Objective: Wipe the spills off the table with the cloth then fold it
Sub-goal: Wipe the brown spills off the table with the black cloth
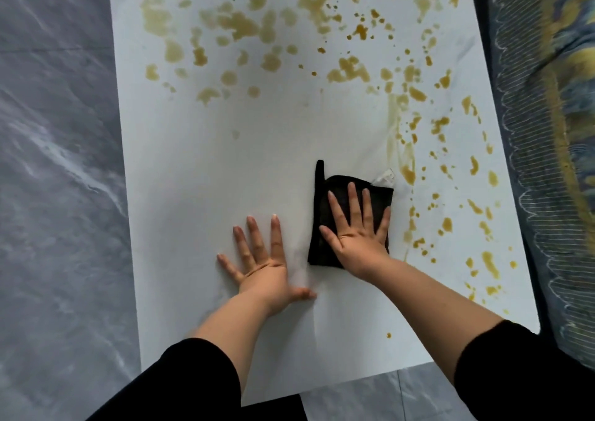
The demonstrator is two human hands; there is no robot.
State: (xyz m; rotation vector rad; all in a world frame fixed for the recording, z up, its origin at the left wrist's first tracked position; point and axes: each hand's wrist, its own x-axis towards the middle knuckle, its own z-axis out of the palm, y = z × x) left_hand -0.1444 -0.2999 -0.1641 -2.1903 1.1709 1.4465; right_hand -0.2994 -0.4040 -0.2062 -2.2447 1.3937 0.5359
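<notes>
Seen from the head camera, a white counter (206, 169) ran away from the person, with grey marbled floor (54, 163) along its left side and a blue and yellow patterned fabric (553, 105) along its right.

The black cloth (320, 209) lay flat on the counter, right of centre, in the near half. A narrow loop (319, 169) stuck up from its far left corner and a small white tag (384, 177) showed at its far right corner.

The right grip (357, 230), a bare hand, was released. Its fingers were straight and spread, and the palm pressed down on the cloth, covering most of it.

The left grip (260, 266) was released too. It lay flat on the bare counter just left of the cloth, fingers spread and thumb pointing toward the cloth, but not touching it. Both forearms came out of black sleeves (199, 375).

Yellow-brown spills (238, 24) dotted the far half of the counter in blotches and drops. More ran down the right edge (446, 124), just beside the cloth. A pale smeared streak (391, 121) lay beyond the tag. The counter around the left grip looked white, with faint marks only.
</notes>
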